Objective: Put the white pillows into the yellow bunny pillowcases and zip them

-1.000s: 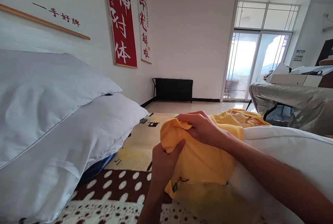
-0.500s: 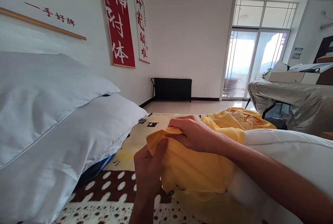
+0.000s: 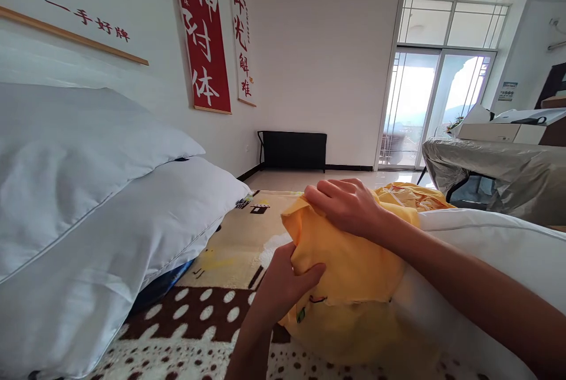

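A yellow pillowcase (image 3: 354, 268) covers the near end of a white pillow (image 3: 477, 238) that lies at the right. My right hand (image 3: 347, 206) grips the cloth from above, its fingers curled over the top by the case's open-looking left end. Lower down, my left hand (image 3: 287, 283) pinches the left side of the case, thumb on the front and fingers partly hidden behind the fabric. Small dark and green printed marks show on the lower cloth.
Two white pillows (image 3: 177, 209) are stacked at the left. Beneath everything spreads a brown and cream patterned blanket (image 3: 194, 309). More yellow cloth (image 3: 411, 194) lies bunched behind my right hand. A covered table (image 3: 486, 156) bearing boxes stands at the right.
My right hand has risen and shifted right, and its fingers now curl over the cloth. The left hand has moved right and slightly down. The hands are farther apart, with the case's left end lifted.
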Motion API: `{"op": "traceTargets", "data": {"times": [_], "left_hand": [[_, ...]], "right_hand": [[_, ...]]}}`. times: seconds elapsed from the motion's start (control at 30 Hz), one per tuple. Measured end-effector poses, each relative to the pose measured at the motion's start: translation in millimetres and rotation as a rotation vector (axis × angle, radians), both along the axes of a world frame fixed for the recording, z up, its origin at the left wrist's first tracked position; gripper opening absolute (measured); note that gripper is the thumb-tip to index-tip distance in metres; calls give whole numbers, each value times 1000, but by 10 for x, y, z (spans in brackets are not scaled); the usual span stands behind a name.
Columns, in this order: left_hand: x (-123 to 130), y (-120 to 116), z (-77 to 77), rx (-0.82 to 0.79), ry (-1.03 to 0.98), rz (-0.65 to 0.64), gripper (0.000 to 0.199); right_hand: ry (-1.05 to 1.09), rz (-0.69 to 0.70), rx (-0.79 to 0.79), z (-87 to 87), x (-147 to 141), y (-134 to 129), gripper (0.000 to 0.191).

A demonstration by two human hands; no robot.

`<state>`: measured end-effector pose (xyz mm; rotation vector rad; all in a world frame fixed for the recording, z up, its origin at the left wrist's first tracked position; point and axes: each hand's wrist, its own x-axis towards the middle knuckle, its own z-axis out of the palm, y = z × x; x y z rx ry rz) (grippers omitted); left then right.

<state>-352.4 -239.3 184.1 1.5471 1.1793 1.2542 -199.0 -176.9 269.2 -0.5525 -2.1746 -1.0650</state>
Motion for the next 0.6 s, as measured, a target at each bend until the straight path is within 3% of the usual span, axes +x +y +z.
{"op": "traceTargets", "data": {"times": [0.1, 0.2, 0.37, 0.5, 0.6], "left_hand": [[-23, 138, -46, 20, 108, -65, 17], [47, 266, -141, 37, 108, -122, 22], [257, 407, -315, 113, 38, -23, 28], [228, 415, -285, 95, -38, -95, 30], [108, 384, -206, 76, -63, -60, 32]], "right_hand": [[40, -87, 15, 92, 83, 68, 27], [122, -200, -36, 207, 146, 104, 27], [179, -243, -63, 311, 220, 126, 29], [165, -236, -67, 323, 286, 174, 27], [146, -230, -102, 331, 337, 233, 26]]}}
